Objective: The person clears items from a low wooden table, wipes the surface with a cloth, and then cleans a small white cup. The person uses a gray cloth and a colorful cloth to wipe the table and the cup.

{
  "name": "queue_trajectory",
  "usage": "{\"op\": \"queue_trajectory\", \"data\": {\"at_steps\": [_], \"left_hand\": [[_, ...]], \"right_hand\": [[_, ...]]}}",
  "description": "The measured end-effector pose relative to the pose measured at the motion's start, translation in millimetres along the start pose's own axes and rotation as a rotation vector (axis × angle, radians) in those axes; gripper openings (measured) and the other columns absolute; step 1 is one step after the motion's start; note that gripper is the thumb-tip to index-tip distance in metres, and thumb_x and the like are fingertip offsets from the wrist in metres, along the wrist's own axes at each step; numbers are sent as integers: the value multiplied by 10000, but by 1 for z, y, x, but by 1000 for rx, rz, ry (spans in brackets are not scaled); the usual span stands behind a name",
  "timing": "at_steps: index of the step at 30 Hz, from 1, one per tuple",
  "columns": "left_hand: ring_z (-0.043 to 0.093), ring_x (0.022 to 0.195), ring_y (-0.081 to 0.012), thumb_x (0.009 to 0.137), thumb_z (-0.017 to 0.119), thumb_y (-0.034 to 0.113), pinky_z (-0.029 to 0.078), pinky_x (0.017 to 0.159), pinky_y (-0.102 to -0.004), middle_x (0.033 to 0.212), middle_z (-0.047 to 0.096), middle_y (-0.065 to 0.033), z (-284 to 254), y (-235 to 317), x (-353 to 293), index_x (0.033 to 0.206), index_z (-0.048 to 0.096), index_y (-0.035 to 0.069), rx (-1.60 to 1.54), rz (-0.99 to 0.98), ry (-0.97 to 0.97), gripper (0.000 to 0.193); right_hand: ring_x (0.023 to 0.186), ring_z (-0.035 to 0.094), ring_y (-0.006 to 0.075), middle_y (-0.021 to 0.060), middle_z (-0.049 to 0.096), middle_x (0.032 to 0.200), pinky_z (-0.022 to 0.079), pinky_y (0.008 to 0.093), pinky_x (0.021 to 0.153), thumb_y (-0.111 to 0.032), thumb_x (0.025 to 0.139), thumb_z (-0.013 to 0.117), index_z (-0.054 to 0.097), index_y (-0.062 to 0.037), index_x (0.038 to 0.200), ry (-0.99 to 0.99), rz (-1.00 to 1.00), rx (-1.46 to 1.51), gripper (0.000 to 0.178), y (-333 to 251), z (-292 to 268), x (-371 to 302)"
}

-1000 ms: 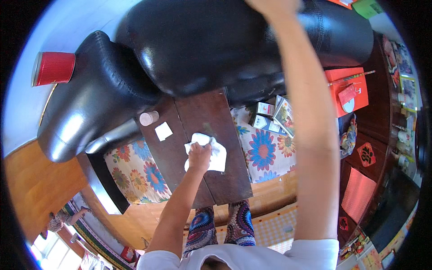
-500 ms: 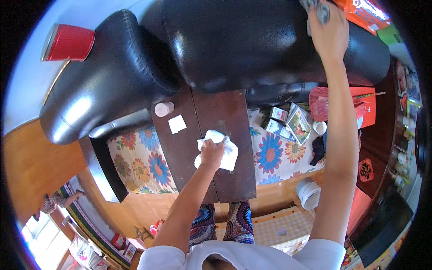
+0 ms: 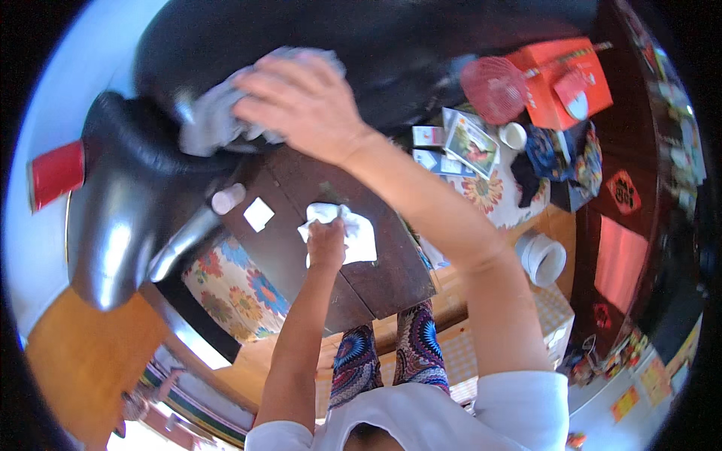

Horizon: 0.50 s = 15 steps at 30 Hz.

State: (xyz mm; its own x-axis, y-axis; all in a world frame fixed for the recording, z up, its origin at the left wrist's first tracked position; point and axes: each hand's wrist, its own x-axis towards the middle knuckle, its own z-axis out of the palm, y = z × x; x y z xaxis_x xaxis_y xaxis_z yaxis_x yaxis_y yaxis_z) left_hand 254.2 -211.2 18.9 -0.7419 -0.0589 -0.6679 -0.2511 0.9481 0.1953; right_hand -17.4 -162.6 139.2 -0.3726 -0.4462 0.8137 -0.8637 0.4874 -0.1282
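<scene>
My right hand is pressed over a crumpled grey cloth, its fingers partly blurred. The cloth lies against the black leather sofa, toward the sofa's left part. Lower down, my left hand is closed on a white cloth, which rests on the dark wooden table. To the left of that hand, a white square of paper and a pale pink cup are on the tabletop.
A red canister stands on the sofa's left armrest. At the right are an orange box, a pink mesh thing, a picture booklet and a white cup. A white bucket is on the floor.
My right hand has swept the grey cloth from the sofa's far right across to its left part. My left hand stays on the white cloth. The whole view has turned.
</scene>
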Motion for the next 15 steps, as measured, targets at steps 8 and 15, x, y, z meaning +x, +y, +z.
{"op": "queue_trajectory", "data": {"at_steps": [8, 15], "left_hand": [[573, 1170, -404, 731, 916, 191, 517, 962, -504, 1147, 638, -225, 10, -1, 7, 1100, 579, 98, 26, 76, -18, 508], [578, 1086, -429, 679, 918, 183, 477, 898, -529, 1033, 659, -177, 34, -28, 13, 1050, 564, 98, -41, 205, 133, 521]], "right_hand": [[1330, 351, 469, 245, 390, 1437, 310, 557, 1078, -62, 668, 783, 503, -74, 1283, 369, 672, -76, 676, 38, -8, -27], [1214, 484, 422, 160, 529, 1302, 418, 507, 1022, 24, 620, 784, 580, -124, 1168, -10, 727, 373, 603, -54, -20, -129]]}}
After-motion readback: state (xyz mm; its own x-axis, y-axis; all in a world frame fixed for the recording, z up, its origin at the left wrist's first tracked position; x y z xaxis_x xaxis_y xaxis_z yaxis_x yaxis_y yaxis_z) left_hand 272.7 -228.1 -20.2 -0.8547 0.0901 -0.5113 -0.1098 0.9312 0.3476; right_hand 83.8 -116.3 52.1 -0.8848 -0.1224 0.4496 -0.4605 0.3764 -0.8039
